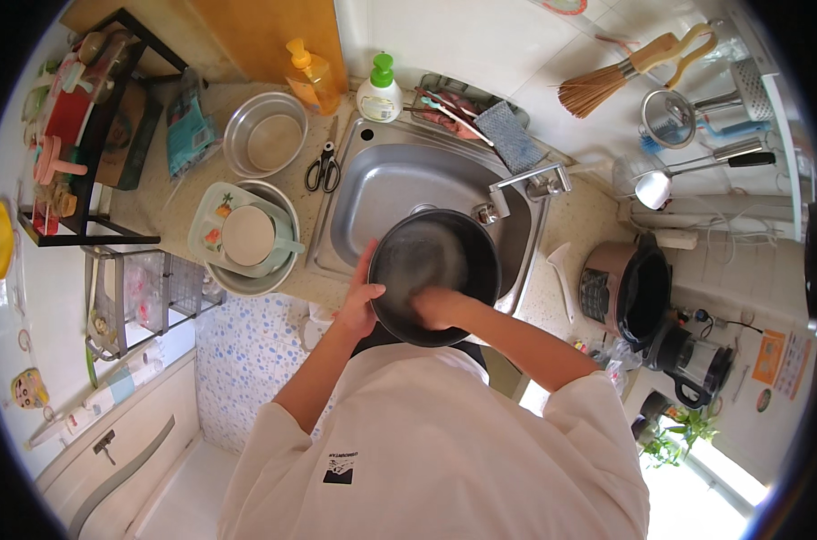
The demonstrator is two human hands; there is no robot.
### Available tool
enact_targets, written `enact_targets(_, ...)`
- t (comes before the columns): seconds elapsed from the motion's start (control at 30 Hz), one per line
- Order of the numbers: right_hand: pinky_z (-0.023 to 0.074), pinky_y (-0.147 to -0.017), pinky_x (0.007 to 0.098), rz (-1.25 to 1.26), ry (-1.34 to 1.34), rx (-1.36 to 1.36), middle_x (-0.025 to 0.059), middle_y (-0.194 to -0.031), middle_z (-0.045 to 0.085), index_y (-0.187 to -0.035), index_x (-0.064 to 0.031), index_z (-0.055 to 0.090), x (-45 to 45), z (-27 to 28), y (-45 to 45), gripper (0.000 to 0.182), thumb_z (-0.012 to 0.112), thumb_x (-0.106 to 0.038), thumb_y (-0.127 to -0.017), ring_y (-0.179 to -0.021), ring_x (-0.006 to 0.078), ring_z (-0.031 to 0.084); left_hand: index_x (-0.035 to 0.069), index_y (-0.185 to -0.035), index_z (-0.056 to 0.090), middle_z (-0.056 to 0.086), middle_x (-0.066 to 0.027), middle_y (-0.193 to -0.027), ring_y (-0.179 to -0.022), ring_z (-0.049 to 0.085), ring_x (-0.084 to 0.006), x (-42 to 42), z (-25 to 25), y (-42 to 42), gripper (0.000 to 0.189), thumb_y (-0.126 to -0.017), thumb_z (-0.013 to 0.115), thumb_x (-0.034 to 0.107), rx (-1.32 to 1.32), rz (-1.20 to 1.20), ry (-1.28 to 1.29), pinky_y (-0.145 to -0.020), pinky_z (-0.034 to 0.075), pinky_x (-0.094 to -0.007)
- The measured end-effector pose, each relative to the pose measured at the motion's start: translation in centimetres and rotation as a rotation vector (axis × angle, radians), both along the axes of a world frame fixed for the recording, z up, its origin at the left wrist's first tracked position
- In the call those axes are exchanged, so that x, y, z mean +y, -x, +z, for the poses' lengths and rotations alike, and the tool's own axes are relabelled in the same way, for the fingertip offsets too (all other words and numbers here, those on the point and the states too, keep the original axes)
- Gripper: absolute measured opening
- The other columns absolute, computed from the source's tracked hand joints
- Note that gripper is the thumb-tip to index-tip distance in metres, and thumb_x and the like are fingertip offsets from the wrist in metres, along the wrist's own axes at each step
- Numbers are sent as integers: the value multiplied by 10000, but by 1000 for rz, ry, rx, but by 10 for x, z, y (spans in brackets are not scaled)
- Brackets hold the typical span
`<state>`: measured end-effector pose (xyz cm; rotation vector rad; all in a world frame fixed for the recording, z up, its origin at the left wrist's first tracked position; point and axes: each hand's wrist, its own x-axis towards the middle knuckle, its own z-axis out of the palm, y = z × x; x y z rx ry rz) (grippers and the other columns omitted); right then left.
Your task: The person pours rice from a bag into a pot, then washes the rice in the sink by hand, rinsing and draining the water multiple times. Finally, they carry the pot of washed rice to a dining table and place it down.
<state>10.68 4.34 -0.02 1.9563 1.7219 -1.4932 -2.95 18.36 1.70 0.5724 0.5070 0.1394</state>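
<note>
A dark round inner pot (472,260) is held tilted over the near edge of the stainless steel sink (374,196). Gripping its left rim is my left hand (361,300), thumb on the edge. My right hand (438,307) reaches inside the pot, its fingertips down in cloudy liquid; whether they hold anything is hidden. The faucet (526,182) stands just beyond the pot, its spout end near the rim. An open multicooker (617,290) stands on the counter to the right, and a white rice paddle (562,280) lies between it and the sink.
Left of the sink are scissors (324,169), a metal bowl (266,135) and stacked basins (246,236). Behind it stand two pump bottles (380,91) (314,77) and a rack with a blue-grey cloth (508,135). Utensils, including a ladle (653,189), hang on the right wall.
</note>
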Motion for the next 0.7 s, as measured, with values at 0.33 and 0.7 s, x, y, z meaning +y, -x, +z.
enact_targets(0.33,528,-986,522,-316,-353,-372,239,-1346,562,-1259,-32,638,13,0,-37,429,651,-201,-865,-1228,426,578,85,-1654,190,374,-132,-1617,-1489,366,-292,2,-7,7,1079,-723,721,210,-21,-7,10,-1235,274,-415)
enact_targets(0.7,449,-1085,508,-1386,-446,-180,279,-1455,491,-1457,5,464,-2,-52,-12,653,667,-238,-886,-1295,479,522,95,-1655,210,354,-113,-1633,-1497,349,-262,-1,4,-2,1064,-705,688,100,-30,16,-92,-1232,254,-376)
